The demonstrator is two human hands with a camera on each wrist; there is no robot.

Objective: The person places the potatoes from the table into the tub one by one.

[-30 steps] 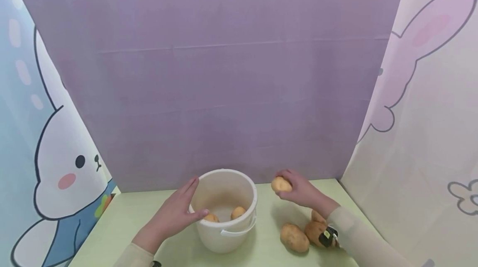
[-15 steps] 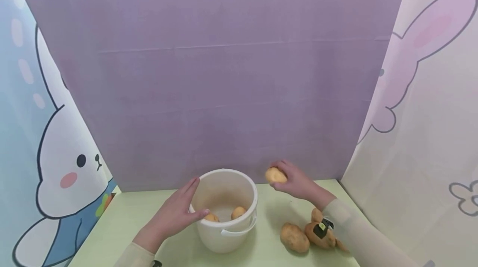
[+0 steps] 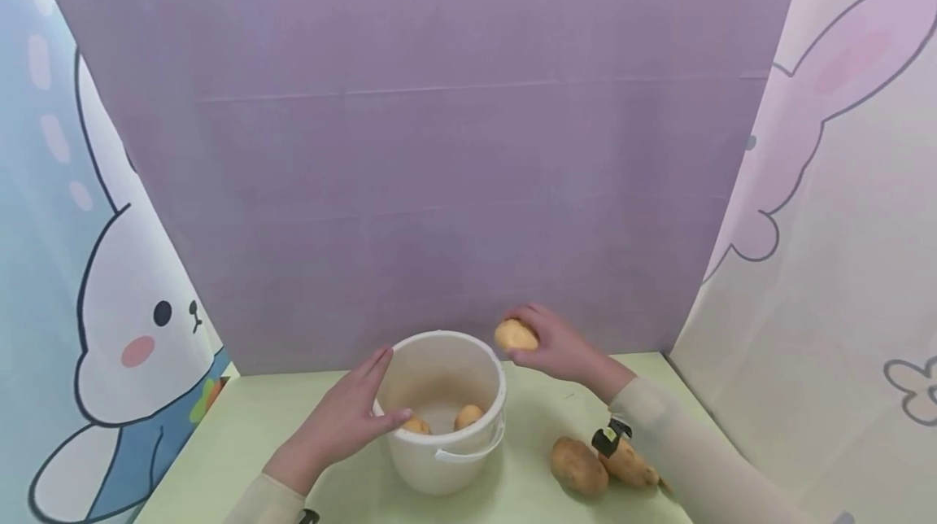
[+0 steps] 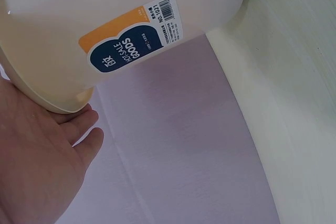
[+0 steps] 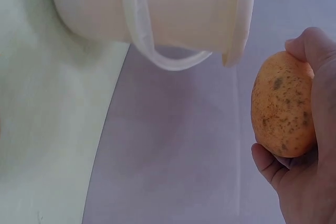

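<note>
My right hand (image 3: 552, 345) grips a potato (image 3: 516, 334) in the air, just right of the bucket's far rim. In the right wrist view the potato (image 5: 283, 106) shows dark specks, with thumb and fingers on either side. A white bucket (image 3: 446, 459) stands upright on the table, holding two visible potatoes, one (image 3: 468, 417) at the right and another (image 3: 417, 425) at the left, partly hidden. My left hand (image 3: 344, 418) rests on the bucket's left rim, fingers extended and thumb over the edge. The left wrist view shows its fingers against the rim, tips partly hidden.
On the pale green table (image 3: 534, 491), a brown potato (image 3: 578, 467) lies right of the bucket. Another potato (image 3: 631, 465) sits beside it, partly behind my right sleeve. The bucket's handle (image 3: 476, 451) hangs at its front. A purple backdrop (image 3: 468, 182) rises behind.
My right hand has carried its potato left and upward, toward the bucket's rim. The left hand and bucket stay in place. My right sleeve now hides more of the potatoes on the table.
</note>
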